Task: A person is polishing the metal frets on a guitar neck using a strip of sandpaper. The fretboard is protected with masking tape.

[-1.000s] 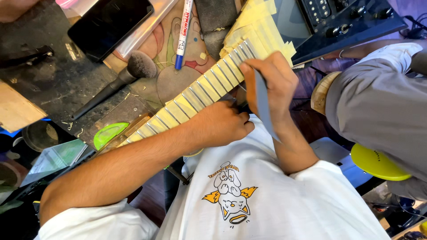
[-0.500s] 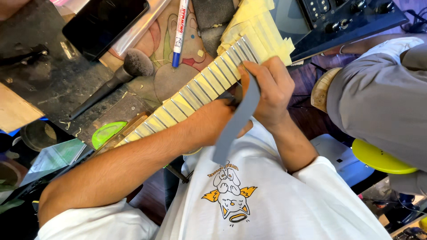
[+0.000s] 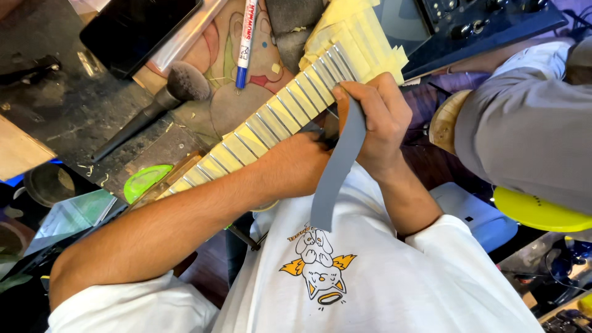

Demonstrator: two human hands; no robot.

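Fingers (image 3: 354, 92) pinch grey strip (image 3: 336, 169) over taped fretboard (image 3: 271, 117); brush (image 3: 154, 108), marker (image 3: 245, 37) nearby.

A soft-bristled brush (image 3: 161, 105) with a black handle lies on the dark, scuffed workbench (image 3: 68, 105), near a blue-capped marker pen (image 3: 245, 43) that rests on a cartoon drawing. A dark phone (image 3: 139, 26) sits at the top left, and a lime-green disc (image 3: 147, 180) lies lower on the bench. At the right edge a person in a grey sleeve (image 3: 530, 142) stands beside a yellow disc (image 3: 542, 213).
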